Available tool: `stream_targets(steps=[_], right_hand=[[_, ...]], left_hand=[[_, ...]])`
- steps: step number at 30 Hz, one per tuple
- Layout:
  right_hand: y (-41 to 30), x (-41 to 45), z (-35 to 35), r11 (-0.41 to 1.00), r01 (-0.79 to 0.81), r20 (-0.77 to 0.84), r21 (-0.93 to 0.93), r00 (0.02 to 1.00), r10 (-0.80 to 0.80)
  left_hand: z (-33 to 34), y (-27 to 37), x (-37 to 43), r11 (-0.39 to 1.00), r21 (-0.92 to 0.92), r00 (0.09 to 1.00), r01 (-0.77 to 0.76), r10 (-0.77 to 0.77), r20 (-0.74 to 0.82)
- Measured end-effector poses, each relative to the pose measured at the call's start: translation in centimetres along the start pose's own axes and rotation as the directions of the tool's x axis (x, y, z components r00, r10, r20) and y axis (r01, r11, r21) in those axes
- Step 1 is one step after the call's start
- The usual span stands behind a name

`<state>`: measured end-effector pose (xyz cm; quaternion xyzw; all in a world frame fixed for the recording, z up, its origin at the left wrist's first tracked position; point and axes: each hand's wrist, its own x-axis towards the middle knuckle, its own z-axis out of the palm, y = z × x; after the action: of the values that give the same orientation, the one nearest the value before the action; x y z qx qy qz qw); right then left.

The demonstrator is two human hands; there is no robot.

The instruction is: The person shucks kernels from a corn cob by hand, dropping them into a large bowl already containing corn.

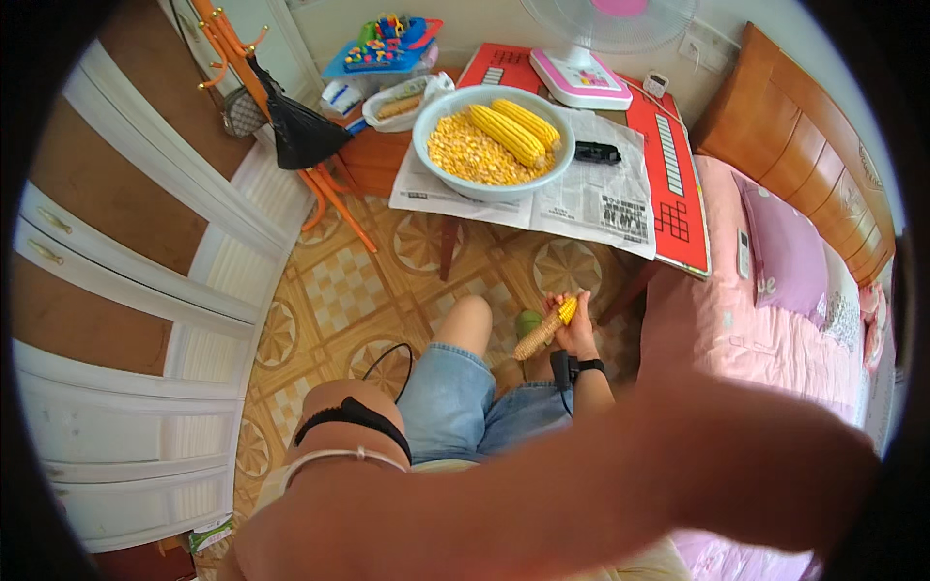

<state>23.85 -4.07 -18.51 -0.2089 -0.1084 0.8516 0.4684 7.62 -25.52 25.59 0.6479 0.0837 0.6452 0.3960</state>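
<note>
My right hand (579,334), with a black band and a small black device at the wrist, grips a corn cob (539,340) above my lap. Most of this cob is stripped bare; yellow kernels remain at the upper end. Large and blurred, my left hand (654,472) is raised close to the camera, with a black strap and a pale bangle at its wrist. Whether it holds anything cannot be seen. On the low table before me, a light blue basin (494,192) contains loose corn kernels (472,156) and two full corn ears (507,136).
Newspaper (588,210) lies under the basin, beside a black object (597,152). An electric fan (581,80) stands behind. At right is a bed (697,327); at left, an orange coat rack (330,200) with a black bag (301,138) and white cabinets (123,240).
</note>
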Motion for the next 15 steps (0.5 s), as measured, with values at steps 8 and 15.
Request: stream_targets(steps=[8, 15], right_hand=[[-0.4, -1.2, 1.7, 1.000, 0.005, -0.093, -0.028, 0.996, -0.008], [0.0, -1.7, 1.7, 1.000, 0.006, -0.121, -0.002, 0.993, -0.006]], left_hand=[[0.2, -2.8, -4.0, 0.995, 0.069, 0.998, -0.066, 0.066, 0.004], [-0.1, -3.9, -5.0, 0.991, 0.074, 0.994, -0.107, 0.108, 0.002]])
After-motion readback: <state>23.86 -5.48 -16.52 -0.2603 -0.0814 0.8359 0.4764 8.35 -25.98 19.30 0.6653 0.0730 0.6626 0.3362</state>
